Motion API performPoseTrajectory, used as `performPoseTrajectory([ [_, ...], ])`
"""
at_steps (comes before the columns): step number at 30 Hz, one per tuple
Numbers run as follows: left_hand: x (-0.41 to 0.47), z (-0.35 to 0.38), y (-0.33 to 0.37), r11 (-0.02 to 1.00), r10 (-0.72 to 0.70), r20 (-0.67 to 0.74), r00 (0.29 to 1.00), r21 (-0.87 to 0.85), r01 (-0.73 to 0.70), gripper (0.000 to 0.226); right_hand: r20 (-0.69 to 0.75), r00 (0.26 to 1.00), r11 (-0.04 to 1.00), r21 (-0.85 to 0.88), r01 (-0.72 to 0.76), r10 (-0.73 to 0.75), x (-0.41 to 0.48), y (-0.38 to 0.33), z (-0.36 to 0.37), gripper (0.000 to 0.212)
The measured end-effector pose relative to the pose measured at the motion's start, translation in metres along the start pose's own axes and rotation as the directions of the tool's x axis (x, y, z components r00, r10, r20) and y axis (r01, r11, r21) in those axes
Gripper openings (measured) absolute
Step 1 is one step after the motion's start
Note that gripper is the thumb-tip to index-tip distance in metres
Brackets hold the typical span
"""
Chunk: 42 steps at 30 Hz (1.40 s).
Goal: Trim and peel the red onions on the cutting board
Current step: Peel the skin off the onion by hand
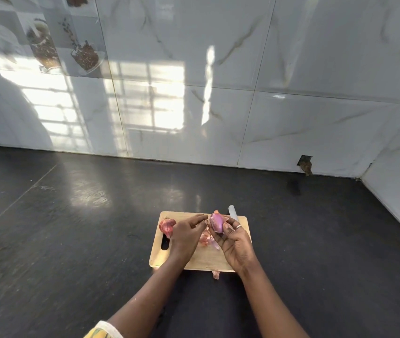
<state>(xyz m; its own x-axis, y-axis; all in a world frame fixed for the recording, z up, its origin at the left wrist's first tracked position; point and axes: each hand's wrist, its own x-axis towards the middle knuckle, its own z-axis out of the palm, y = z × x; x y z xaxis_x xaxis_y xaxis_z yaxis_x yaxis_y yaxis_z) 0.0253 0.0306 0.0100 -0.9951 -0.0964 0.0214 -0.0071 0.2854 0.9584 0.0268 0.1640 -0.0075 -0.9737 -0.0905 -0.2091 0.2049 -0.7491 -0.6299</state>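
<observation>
so, just right of centre in the lower frame, my right hand [236, 242] is curled around a peeled onion [216, 223], fingers closed on its sides, the glossy purple bulb held up above the cutting board [208, 261] and clear of the wood. a ring shows on one finger of that hand. the left hand [188, 231] is just beside it, fingers loosely bent and holding nothing that i can make out, its fingertips close to the bulb but apart from it. i judge this to be the tail end of peeling this bulb: the surface looks smooth and clean, and a little heap of pink skins [206, 237] lies on the board under the hands, with one scrap [215, 274] hanging off the near edge. a knife blade [233, 212] pokes out behind the right hand at the board's far right corner; i can't tell if it's lying on the board or partly held. at the left end of the board, by the handle slot, an unpeeled onion [167, 226] sits with its papery skin on. the next move, i think, calls for setting the clean bulb down and taking that one up for trimming. the board rests on a dark counter [72, 228]; no brand or writing is readable anywhere, only spice pictures on wall tiles [67, 45] in the upper left.
</observation>
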Motion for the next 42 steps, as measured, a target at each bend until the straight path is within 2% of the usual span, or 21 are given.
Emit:
performPoseTrajectory([
  [5,-0.004,0.004,0.008,0.984,-0.057,-0.008,0.998,-0.172,0.055,0.014,-0.001,1.0,0.999,-0.045,0.029,-0.029,0.001,0.002,-0.001,0.032],
  [8,-0.002,0.006,0.008,0.954,-0.161,0.021,0.987,-0.253,0.162,0.009,0.008,0.999,0.996,-0.081,0.041,-0.04,0.0,0.003,-0.001,0.032],
  [12,0.0,0.005,0.006,0.913,-0.232,0.069,0.97,-0.328,0.242,0.011,0.032,0.997,0.972,-0.224,0.07,-0.064,-0.001,0.004,-0.001,0.035],
  [15,0.001,0.007,0.005,0.87,-0.278,0.073,0.958,-0.404,0.283,0.007,0.023,0.995,0.972,-0.212,0.098,-0.095,0.001,0.006,-0.002,0.035],
  [16,0.002,0.007,0.005,0.869,-0.289,0.061,0.955,-0.403,0.289,0.012,0.028,0.994,0.971,-0.215,0.108,-0.104,0.001,0.007,-0.001,0.044],
  [18,0.003,0.008,0.004,0.875,-0.302,0.039,0.952,-0.384,0.294,0.017,0.046,0.993,0.965,-0.236,0.114,-0.106,0.003,0.008,-0.001,0.076],
  [20,0.002,0.007,0.005,0.894,-0.292,0.013,0.956,-0.352,0.278,0.01,0.057,0.992,0.961,-0.247,0.126,-0.115,0.004,0.008,-0.002,0.084],
  [22,0.002,0.007,0.006,0.905,-0.272,-0.002,0.962,-0.339,0.255,0.007,0.063,0.991,0.961,-0.243,0.13,-0.118,0.003,0.007,-0.001,0.071],
  [24,0.002,0.007,0.007,0.902,-0.263,-0.002,0.965,-0.356,0.245,0.007,0.05,0.991,0.965,-0.225,0.135,-0.127,0.002,0.005,0.001,0.042],
  [25,0.001,0.008,0.008,0.889,-0.264,0.006,0.964,-0.387,0.246,0.006,0.047,0.99,0.966,-0.218,0.14,-0.133,0.002,0.004,0.001,0.035],
  [29,-0.001,0.009,0.011,0.816,-0.24,0.051,0.969,-0.531,0.23,0.013,0.054,0.992,0.968,-0.216,0.127,-0.118,0.003,0.001,0.0,0.034],
  [31,-0.001,0.01,0.01,0.824,-0.225,0.058,0.973,-0.521,0.222,0.002,0.053,0.993,0.968,-0.223,0.118,-0.109,0.003,0.0,0.001,0.035],
  [36,0.003,0.011,0.007,0.839,-0.224,0.05,0.973,-0.498,0.218,0.009,0.062,0.99,0.969,-0.209,0.135,-0.125,0.002,-0.002,0.001,0.04],
  [38,0.005,0.011,0.006,0.864,-0.215,0.031,0.976,-0.459,0.206,0.009,0.043,0.991,0.97,-0.206,0.131,-0.125,0.003,-0.002,0.0,0.036],
  [42,0.011,0.013,0.005,0.952,-0.184,-0.062,0.981,-0.258,0.162,0.008,0.01,0.993,0.97,-0.212,0.12,-0.12,0.005,-0.002,0.0,0.041],
])
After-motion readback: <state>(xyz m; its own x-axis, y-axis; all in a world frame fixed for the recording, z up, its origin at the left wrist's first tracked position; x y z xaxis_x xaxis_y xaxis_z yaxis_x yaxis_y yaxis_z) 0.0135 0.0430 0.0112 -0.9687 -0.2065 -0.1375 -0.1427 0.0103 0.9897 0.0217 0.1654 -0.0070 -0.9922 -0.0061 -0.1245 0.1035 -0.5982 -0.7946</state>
